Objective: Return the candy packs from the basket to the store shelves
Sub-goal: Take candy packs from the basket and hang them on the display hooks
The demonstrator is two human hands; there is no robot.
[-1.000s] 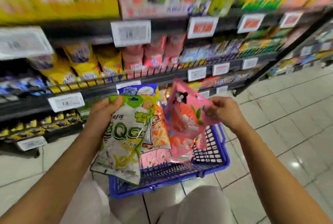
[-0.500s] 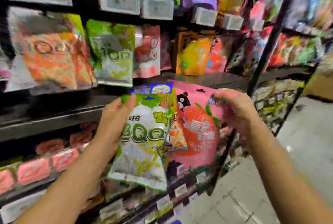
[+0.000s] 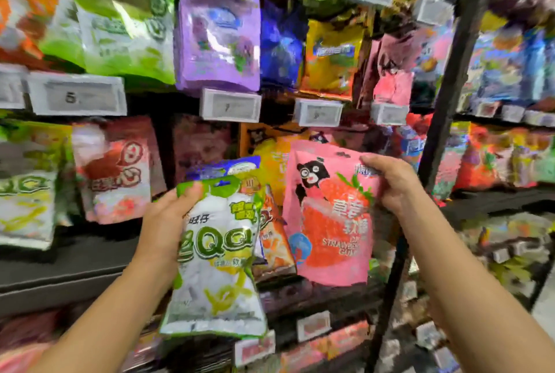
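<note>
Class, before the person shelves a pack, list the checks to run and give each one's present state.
1. Left hand holds the green-and-white plastic candy pack firmly: ok.
2. Right hand has a grip on the pink strawberry gummy pack: ok.
3. Matching green-and-white packs hang on the shelf at far left: ok.
4. Matching pink packs' spot on the shelf: cannot tell, blurred.
5. Packs behind the green one secure: cannot tell.
</note>
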